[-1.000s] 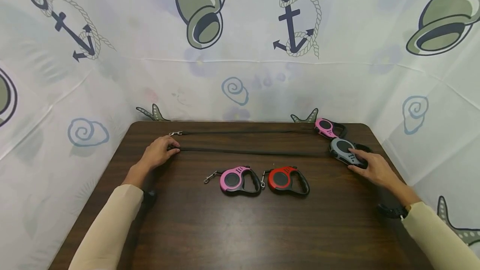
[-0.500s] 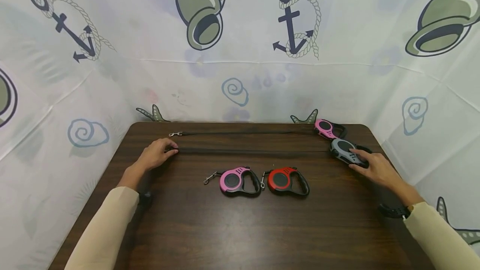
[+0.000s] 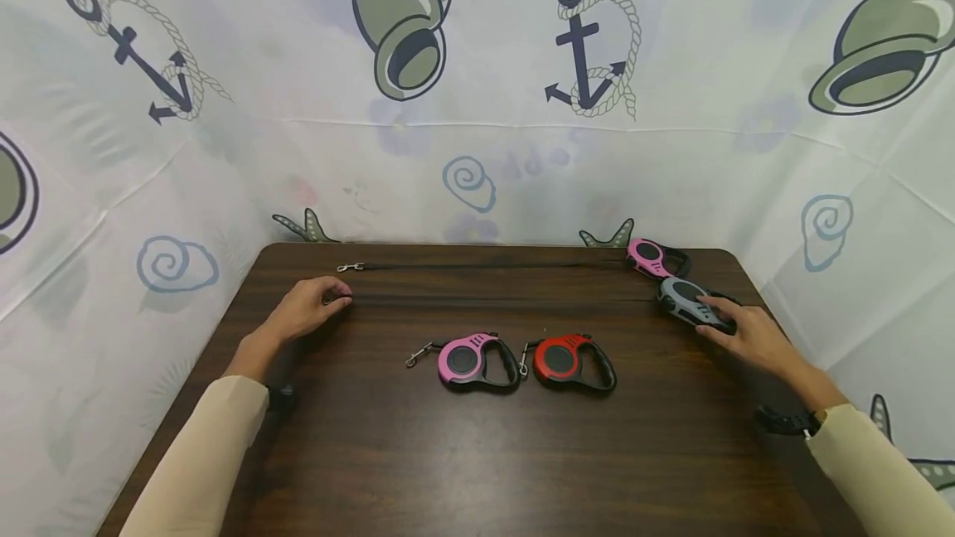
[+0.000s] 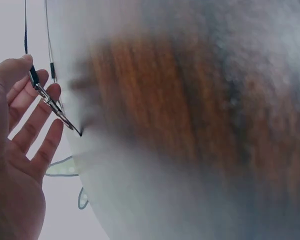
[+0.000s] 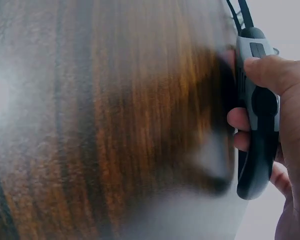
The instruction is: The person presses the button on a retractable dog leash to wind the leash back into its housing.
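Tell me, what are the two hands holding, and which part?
The right hand grips the grey leash case around its body, thumb on top. The left hand pinches the metal clip at that leash's pulled-out end.

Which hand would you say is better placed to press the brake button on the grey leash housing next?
Probably the right hand: it already grips the grey leash housing, thumb on top. The left hand pinches the clip across the table.
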Demonstrator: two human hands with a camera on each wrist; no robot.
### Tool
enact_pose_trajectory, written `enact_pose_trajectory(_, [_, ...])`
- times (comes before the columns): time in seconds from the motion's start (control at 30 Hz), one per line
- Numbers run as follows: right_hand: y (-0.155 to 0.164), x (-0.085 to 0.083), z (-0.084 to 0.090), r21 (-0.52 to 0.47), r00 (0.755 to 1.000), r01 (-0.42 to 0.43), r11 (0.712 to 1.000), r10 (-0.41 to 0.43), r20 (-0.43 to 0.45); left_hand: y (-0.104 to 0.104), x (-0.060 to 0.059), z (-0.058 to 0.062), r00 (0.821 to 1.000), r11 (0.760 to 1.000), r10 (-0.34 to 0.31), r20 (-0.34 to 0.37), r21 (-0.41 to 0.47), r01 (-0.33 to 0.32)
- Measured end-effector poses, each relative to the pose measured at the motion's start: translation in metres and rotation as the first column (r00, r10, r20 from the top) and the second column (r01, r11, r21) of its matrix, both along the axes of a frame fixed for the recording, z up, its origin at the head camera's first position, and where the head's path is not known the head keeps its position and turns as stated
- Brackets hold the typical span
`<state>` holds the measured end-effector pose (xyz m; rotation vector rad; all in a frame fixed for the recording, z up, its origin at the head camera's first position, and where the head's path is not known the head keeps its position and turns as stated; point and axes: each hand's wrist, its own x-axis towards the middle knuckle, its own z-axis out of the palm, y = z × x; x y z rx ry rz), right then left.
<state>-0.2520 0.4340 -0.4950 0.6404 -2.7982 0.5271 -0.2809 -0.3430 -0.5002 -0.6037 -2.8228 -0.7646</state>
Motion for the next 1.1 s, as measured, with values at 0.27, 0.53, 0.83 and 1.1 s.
enact_pose_trajectory(0.27, [-0.001,-0.004,0.004,-0.046,0.996,0.056,0.997,-0.053,0.068,-0.003,0.005,0.006,0.998,1.000,0.007,-0.058,0.026,-0.005])
enact_pose_trajectory(0.53, [-0.005,-0.006,0.017,-0.168,0.985,0.137,0.976,-0.115,0.131,-0.005,0.008,0.011,0.999,0.999,-0.021,-0.049,0.036,0.023])
enact_pose_trajectory(0.83, [-0.008,-0.008,0.033,-0.285,0.960,0.227,0.931,-0.165,0.226,-0.007,0.013,0.016,0.997,0.998,-0.044,-0.067,0.050,0.047])
enact_pose_trajectory(1.1, [-0.005,-0.009,0.040,-0.335,0.951,0.258,0.906,-0.177,0.254,-0.009,0.019,0.020,0.997,0.997,-0.041,-0.069,0.056,0.045])
